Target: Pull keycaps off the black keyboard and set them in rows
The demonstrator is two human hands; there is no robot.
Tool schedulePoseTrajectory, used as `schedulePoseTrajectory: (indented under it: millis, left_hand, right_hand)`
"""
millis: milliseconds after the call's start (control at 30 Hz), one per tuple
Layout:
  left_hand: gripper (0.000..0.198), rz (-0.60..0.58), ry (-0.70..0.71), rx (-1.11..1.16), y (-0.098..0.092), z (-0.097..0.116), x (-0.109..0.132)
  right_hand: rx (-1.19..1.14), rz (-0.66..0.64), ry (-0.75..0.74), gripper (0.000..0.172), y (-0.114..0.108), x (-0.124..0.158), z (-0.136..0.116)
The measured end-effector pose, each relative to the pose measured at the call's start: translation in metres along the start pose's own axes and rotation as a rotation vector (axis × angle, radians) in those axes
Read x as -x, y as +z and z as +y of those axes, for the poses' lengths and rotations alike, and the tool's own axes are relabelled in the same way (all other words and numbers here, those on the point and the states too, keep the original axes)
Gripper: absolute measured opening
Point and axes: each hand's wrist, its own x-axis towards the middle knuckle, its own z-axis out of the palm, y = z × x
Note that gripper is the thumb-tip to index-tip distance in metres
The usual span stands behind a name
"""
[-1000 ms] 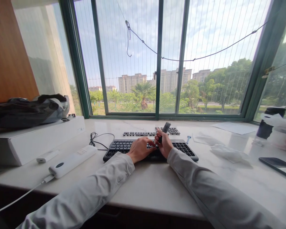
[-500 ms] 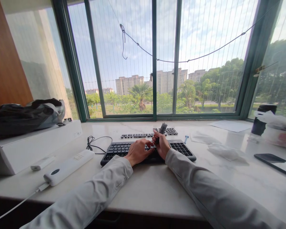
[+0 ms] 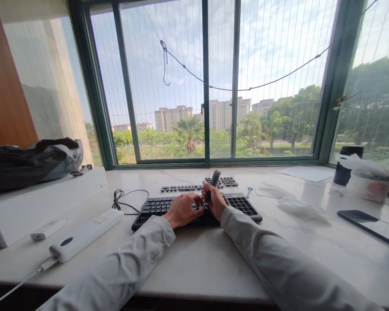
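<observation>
A black keyboard point(image 3: 152, 209) lies on the white marble-patterned counter. Keys stand on its left part, while the number pad at its right end looks bare of keycaps. My right hand point(image 3: 216, 202) is closed around a black, upright, stick-like tool point(image 3: 215, 177) whose kind I cannot make out, tilted over the keyboard's middle. Close beside it, my left hand point(image 3: 184, 209) rests over the keyboard with fingers curled and thumb near the forefinger; whatever they pinch is too small to see. Loose black keycaps point(image 3: 178, 188) sit in rows behind the keyboard.
A blue-and-white small tool point(image 3: 249, 191) and clear plastic bags point(image 3: 298, 207) lie to the right, with a phone point(image 3: 371, 224) farther out. On the left are a cable point(image 3: 118, 198), a white power strip-like device point(image 3: 86, 235) and a white box point(image 3: 45, 203). Windows rise behind.
The whole view has shifted slightly, with things sitting a little further left and lower. Both hands stay over the keyboard, and the right still grips the black tool.
</observation>
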Motion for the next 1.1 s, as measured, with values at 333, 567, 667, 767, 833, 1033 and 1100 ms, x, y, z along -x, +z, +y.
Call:
schedulePoseTrajectory:
  millis: [333,567,667,767,833,1033,1100]
  left_hand:
    - [0.022,-0.027,-0.031,-0.017,0.003,0.005,-0.001]
    - [0.032,-0.027,-0.037,0.009,0.007,0.001,-0.003]
    - [0.034,-0.066,0.002,0.068,0.003,-0.002,-0.005]
    - [0.028,-0.125,0.053,0.153,-0.002,-0.004,-0.006]
    - [0.022,-0.146,0.066,0.195,-0.004,-0.005,-0.007]
    - [0.024,-0.114,0.046,0.206,-0.001,-0.005,-0.007]
    - [0.026,-0.092,0.026,0.158,0.002,-0.006,-0.007]
  right_hand:
    - [0.170,0.078,-0.044,0.031,0.001,-0.003,0.005]
    - [0.119,0.065,-0.067,0.036,0.001,-0.005,0.008]
    - [0.104,0.036,-0.105,0.040,0.000,-0.004,0.011]
    - [0.126,0.039,-0.128,0.039,0.001,-0.002,0.010]
    - [0.145,0.031,-0.126,0.040,0.002,0.001,0.009]
    - [0.210,0.034,-0.136,0.041,0.002,0.001,0.008]
    - [0.244,0.049,-0.148,0.041,0.001,-0.002,0.010]
